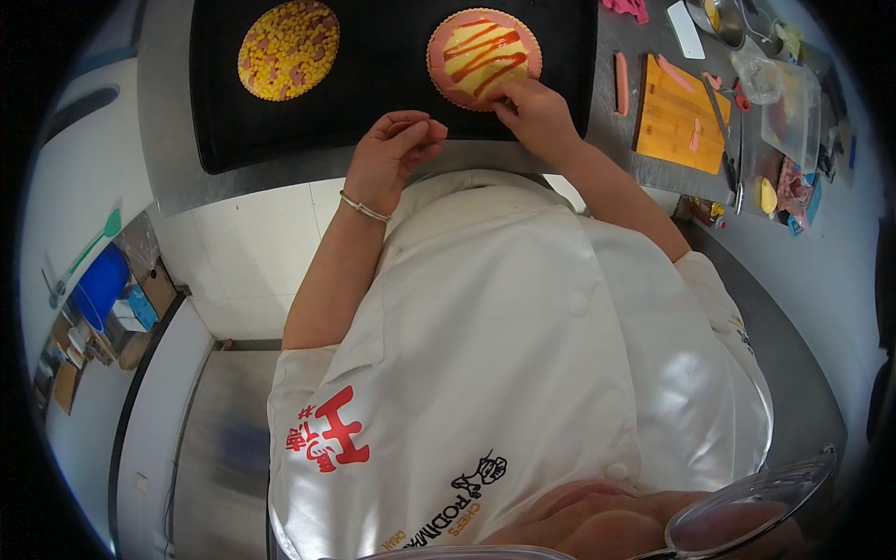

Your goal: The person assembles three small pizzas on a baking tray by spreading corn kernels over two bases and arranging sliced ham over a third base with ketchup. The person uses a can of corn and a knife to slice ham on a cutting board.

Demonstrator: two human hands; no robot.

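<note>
On a black baking tray (383,56) lie two round pizzas. The right one (483,58) has a ring of pink slices round its edge and red sauce stripes over a pale yellow middle. My right hand (537,117) is at its near right edge, thumb and fingers pinched together on the rim; what they hold is hidden. My left hand (397,154) hovers over the tray's near edge, left of that pizza, its fingers curled closed; whatever is in them cannot be made out. The left pizza (288,50) is covered with yellow corn kernels and pink pieces.
Right of the tray, a sausage (622,84) lies beside a wooden cutting board (667,126) with pink pieces and a knife (719,112) on it. Farther right are red-handled scissors (742,96), a clear plastic container (791,117) and a metal bowl (717,21).
</note>
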